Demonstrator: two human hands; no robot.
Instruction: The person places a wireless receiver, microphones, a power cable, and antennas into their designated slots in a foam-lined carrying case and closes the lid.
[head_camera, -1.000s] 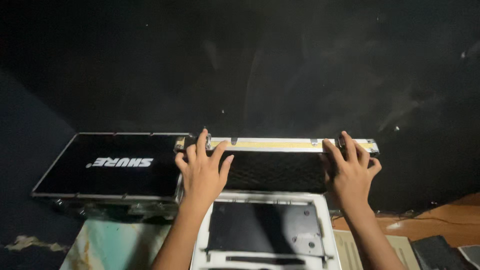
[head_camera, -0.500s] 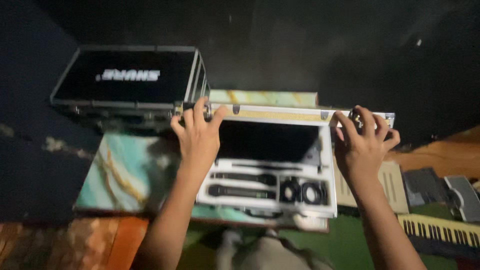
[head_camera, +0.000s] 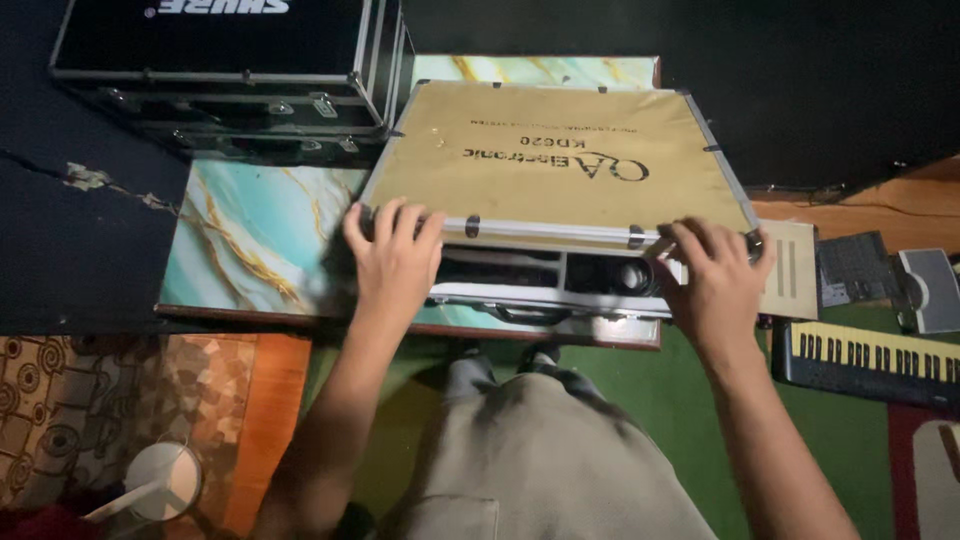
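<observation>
A flat metal-edged case with a gold lid (head_camera: 560, 160) lies on a low table with a turquoise marble-pattern top (head_camera: 250, 240). The lid is almost down, with a narrow gap left at the front. Through that gap I see the foam inside and dark equipment (head_camera: 600, 275). My left hand (head_camera: 395, 255) grips the lid's front edge at its left corner. My right hand (head_camera: 715, 275) grips the same edge at the right corner.
A black metal-edged flight case (head_camera: 220, 60) stands at the table's far left. A small keyboard (head_camera: 865, 360) and grey devices (head_camera: 930, 290) lie on the green floor to the right. A white cup (head_camera: 160, 480) sits on patterned carpet at lower left. My knees are under the table's front edge.
The gold lid has swung down from upright to nearly shut, with both hands riding its front edge. The microphones and foam tray seen before are now mostly covered.
</observation>
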